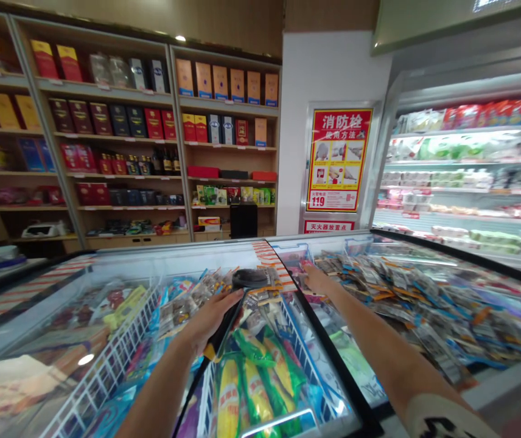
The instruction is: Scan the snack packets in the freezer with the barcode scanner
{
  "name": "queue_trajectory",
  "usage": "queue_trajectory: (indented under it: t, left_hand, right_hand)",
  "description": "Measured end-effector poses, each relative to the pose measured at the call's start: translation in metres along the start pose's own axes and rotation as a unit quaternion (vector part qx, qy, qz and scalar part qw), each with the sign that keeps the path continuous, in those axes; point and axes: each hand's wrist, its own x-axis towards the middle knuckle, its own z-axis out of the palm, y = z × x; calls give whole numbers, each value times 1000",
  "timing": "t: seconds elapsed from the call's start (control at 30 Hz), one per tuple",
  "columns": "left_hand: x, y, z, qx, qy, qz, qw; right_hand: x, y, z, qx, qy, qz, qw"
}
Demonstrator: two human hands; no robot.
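Observation:
My left hand (212,316) is closed around the handle of a black handheld barcode scanner (250,278) with a yellow part low on its grip. The scanner's black cord (192,389) hangs down from the handle. Its head is over packets in the glass-topped freezer. My right hand (316,281) reaches beyond the black frame bar, its fingers closed at a small pink package (296,271); the fingertips are partly hidden. Below the scanner, corn cobs in yellow-green wrappers (255,389) lie in a white wire basket (210,398).
Many grey and orange packets (406,292) are heaped in the right freezer section. A black frame bar (319,340) divides the freezer. Behind stand shelves of boxed goods (224,109), a red fire hydrant notice (339,159) and a lit chiller (461,182).

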Motion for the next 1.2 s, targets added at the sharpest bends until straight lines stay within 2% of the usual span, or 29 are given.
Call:
queue_trajectory:
  t: [0.2,0.37,0.53,0.67,0.73,0.77,0.87,0.93,0.97,1.07,1.2]
  left_hand:
    - [2,-3,0,-5,-1,2,1000]
    - [0,-2,4,-7,5,-9,1000]
    - [-1,-1,5,0,-15,2,1000]
    - [-2,0,8,-34,-22,-3,999]
    - [-2,0,11,-62,-25,-12,998]
    - [-3,0,12,-77,-28,-15,997]
    - [-5,0,17,-104,-51,-9,993]
    - [-6,-1,19,-107,-71,4,992]
    - [-6,-1,20,-107,-80,9,991]
    - [-7,0,22,-107,-90,14,990]
    - [-8,2,22,-98,-85,12,992]
  right_hand:
    - [-3,0,-12,-55,-80,35,995]
    - [-10,-4,-18,-35,-95,41,994]
    - [-12,6,-36,31,-47,70,996]
    - [-22,25,-54,115,68,116,984]
    - [-31,28,-52,236,147,157,948]
    - [-36,27,-48,323,184,175,912]
    - [-50,16,-25,572,244,194,759]
    - [-56,7,-9,649,244,189,696]
    - [-58,4,-3,672,243,186,674]
    - [-60,-2,4,702,243,179,645]
    - [-61,-2,1,725,233,180,622]
